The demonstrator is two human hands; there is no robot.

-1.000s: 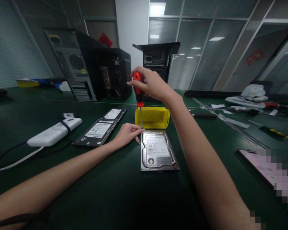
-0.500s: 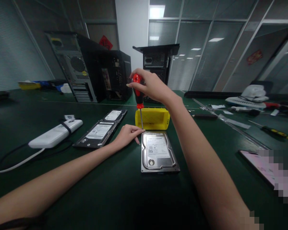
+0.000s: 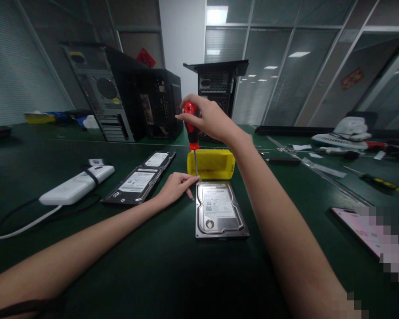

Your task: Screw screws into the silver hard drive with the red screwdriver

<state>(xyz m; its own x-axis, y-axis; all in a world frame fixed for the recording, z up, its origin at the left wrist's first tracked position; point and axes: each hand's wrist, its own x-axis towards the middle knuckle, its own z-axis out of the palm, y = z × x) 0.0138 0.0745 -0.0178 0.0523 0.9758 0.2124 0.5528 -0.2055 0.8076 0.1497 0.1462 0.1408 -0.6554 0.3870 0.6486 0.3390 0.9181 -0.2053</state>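
Note:
A silver hard drive [image 3: 217,210] with a white label lies flat on the green table. My right hand [image 3: 208,116] grips the red and black handle of a screwdriver [image 3: 193,137], held upright with its tip down at the drive's far left corner. Beside that tip is my left hand [image 3: 179,186], its thumb and forefinger brought together at the same corner; whether anything small sits between them cannot be made out. Just behind the drive, a yellow bin [image 3: 216,165] lies with its opening facing me.
Two dark hard drives [image 3: 138,181] and a white power strip [image 3: 76,186] lie left. Computer cases [image 3: 129,93] stand behind, another [image 3: 216,82] at centre back. On the right are a yellow-black screwdriver [image 3: 379,182], a phone [image 3: 355,226] and a clothes-iron-like white object [image 3: 349,133].

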